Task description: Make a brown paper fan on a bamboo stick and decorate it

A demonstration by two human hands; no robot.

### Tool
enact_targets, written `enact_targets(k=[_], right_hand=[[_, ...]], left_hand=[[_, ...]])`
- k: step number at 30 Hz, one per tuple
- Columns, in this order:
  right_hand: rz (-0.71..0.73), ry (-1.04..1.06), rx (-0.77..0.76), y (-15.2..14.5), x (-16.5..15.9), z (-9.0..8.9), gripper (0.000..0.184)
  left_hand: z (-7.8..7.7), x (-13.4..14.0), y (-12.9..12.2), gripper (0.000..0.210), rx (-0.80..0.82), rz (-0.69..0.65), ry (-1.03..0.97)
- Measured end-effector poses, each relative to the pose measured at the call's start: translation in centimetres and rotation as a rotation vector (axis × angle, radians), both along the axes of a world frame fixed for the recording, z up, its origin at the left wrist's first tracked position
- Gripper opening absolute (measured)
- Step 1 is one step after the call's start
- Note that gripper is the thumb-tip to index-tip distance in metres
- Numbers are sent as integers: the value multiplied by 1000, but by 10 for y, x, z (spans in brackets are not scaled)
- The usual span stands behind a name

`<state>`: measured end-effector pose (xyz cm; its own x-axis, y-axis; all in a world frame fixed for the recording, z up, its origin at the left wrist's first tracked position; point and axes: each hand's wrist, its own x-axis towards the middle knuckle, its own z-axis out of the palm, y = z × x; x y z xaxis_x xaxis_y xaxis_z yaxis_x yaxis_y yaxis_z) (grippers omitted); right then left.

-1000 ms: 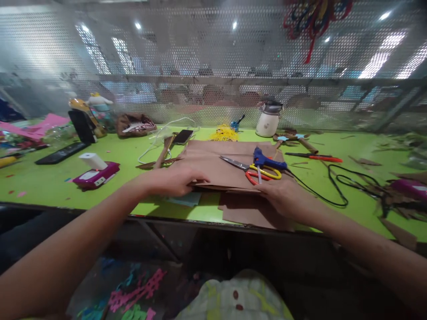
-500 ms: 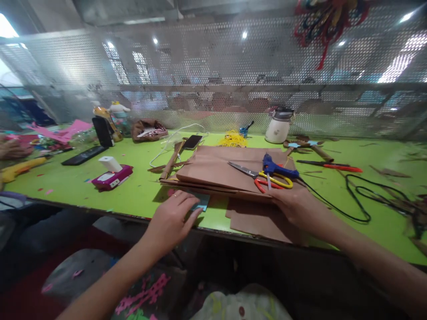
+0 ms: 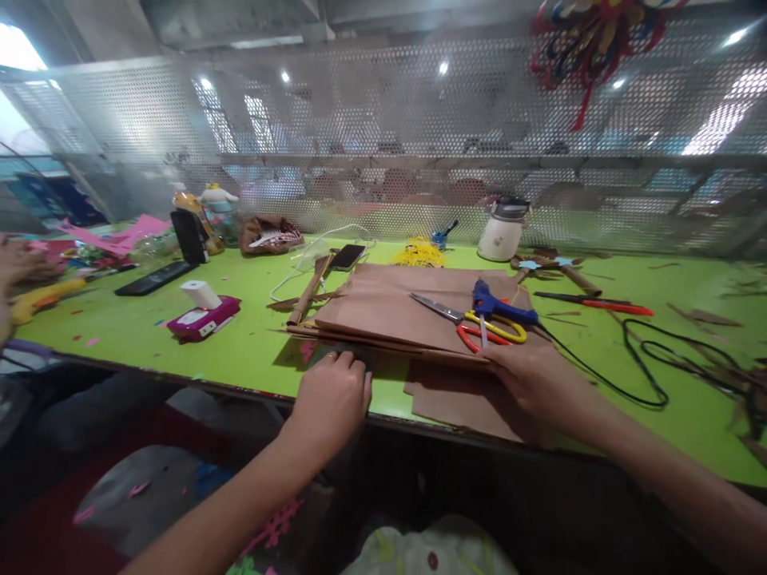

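My right hand pinches the near edge of a stack of brown paper sheets, lifting that edge slightly off the table. On top of the stack rest scissors with red and yellow handles and a blue glue gun with a black cord. My left hand is at the table's front edge, just before the stack, its fingers curled down and their tips hidden. It covers the spot where a light blue paper piece lay. A further brown paper piece sits under the right side of the stack.
A magenta power adapter with a white plug stands left. Behind are a phone, yellow paper shreds and a white jar. Red-handled scissors and a black cord lie right. Another person's hand shows far left.
My left hand has moved a little right, its fingers curling in over the light blue paper, which is now hidden. My right hand keeps its hold on the brown paper.
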<state>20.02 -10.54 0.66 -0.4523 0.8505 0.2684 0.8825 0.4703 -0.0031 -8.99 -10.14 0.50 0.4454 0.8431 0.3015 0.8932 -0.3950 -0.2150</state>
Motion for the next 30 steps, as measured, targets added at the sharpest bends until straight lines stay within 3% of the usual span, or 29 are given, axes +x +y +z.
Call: enact_targets(k=[8,19,30], right_hand=[[16,23,40,1,3,-5,24],[17,18,48,1,2,-4,25],[17,39,52,-7,-2,-5,25]], left_hand=[[8,2,-3,20,-59,35,30],[-9,-5,0,19,143,-2,-177],[-26,-27,-4,22,105,-162,-421]])
